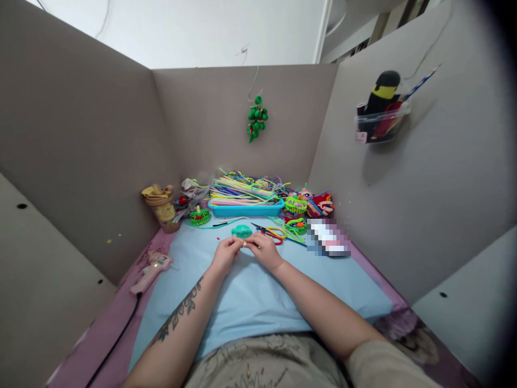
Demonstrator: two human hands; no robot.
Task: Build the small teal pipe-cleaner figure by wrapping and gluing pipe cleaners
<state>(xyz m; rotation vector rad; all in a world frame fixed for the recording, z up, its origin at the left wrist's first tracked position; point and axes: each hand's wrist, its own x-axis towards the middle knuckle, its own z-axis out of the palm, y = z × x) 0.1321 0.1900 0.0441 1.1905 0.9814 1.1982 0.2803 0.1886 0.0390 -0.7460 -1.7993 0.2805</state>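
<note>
My left hand (pixel 226 252) and my right hand (pixel 264 250) meet over the blue cloth (pixel 258 293), fingertips pinched together. Between them shows a tiny pale piece (pixel 244 244), too small to name; both hands seem to grip it. Just beyond my fingers lies a teal fuzzy piece (pixel 241 231), apparently made of pipe cleaner. Scissors (pixel 276 235) with red and yellow handles rest close to my right hand, blades pointing left.
A blue tray (pixel 248 210) heaped with pipe cleaners stands at the back, with green fuzzy figures (pixel 200 216) near it. A pink glue gun (pixel 151 274) with a black cord lies left. A blurred-out phone-like object (pixel 329 237) lies right. Grey panels enclose the table.
</note>
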